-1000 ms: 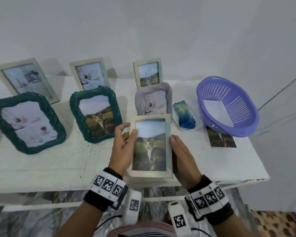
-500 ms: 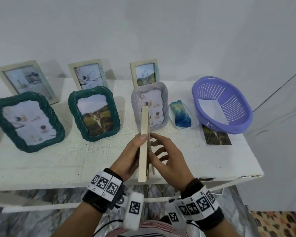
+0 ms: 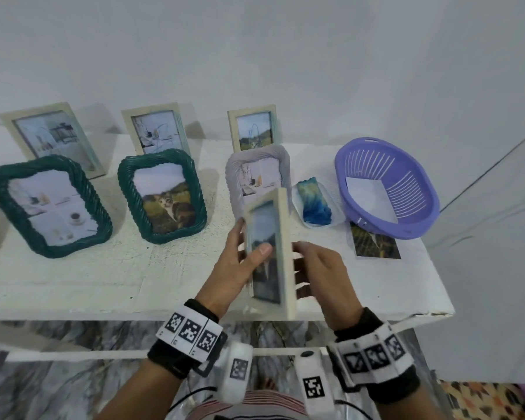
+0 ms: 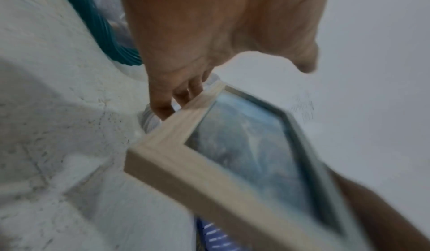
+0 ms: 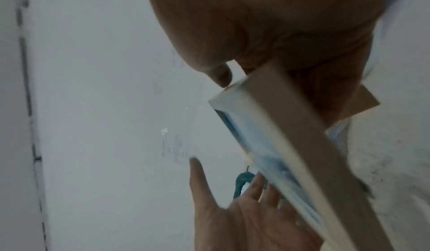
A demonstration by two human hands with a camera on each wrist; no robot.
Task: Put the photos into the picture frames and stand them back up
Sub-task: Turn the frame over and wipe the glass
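Observation:
A pale wooden picture frame (image 3: 285, 237) with a cat photo behind its glass is held upright above the table's front edge, its front angled to the left. My left hand (image 3: 234, 268) grips its left side, thumb (image 3: 262, 248) on the glass and fingers behind. My right hand (image 3: 322, 268) holds the back, its fingers hidden behind the frame. The left wrist view shows the frame (image 4: 209, 163) under my fingers (image 4: 177, 93). In the right wrist view the frame (image 5: 291, 126) shows a brown stand flap (image 5: 365, 102) at its back. A loose photo (image 3: 376, 245) lies by the basket.
A purple basket (image 3: 406, 225) with white paper stands at the right. A blue-green object (image 3: 314, 203) lies in a clear dish. Two green rope frames (image 3: 0, 201) (image 3: 125, 189), a grey frame (image 3: 234, 168) and three pale frames (image 3: 9, 122) stand on the white table (image 3: 103, 277).
The frame faced me a second ago, was turned edge-on, and now shows its front angled left. My right hand moved from the frame's right edge to its back.

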